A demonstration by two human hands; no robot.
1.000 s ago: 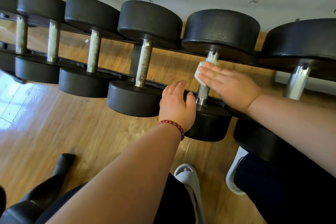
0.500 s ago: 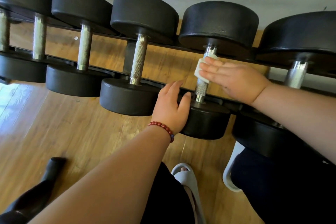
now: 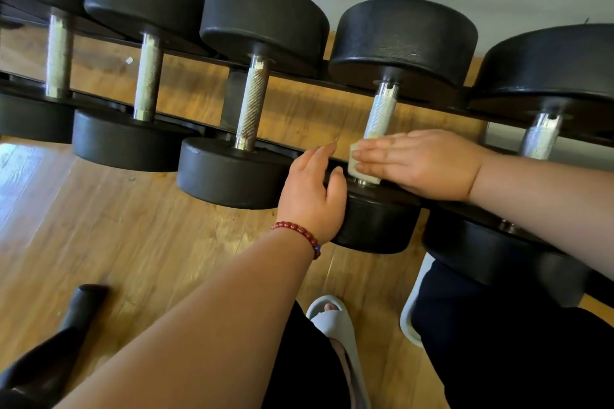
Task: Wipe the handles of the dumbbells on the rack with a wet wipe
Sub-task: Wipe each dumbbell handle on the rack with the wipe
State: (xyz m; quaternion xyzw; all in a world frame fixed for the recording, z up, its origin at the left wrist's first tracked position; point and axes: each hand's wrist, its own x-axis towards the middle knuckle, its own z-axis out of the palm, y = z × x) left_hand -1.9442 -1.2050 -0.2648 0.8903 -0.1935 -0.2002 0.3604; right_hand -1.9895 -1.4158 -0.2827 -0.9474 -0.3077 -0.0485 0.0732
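handle (image 3: 382, 109) lower end: hidden under wet wipe (image 3: 356, 167) | rightmost dumbbell (image 3: 548, 60): cut by frame edge

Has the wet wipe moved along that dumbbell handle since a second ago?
Yes. The wet wipe under the right hand has slid down the handle, from near the far weight head to just above the near weight head.

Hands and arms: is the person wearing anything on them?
No sleeves or gloves show. The left hand has a bracelet of round dark red beads, with one blue bead, at its wrist. The right hand wears nothing visible.
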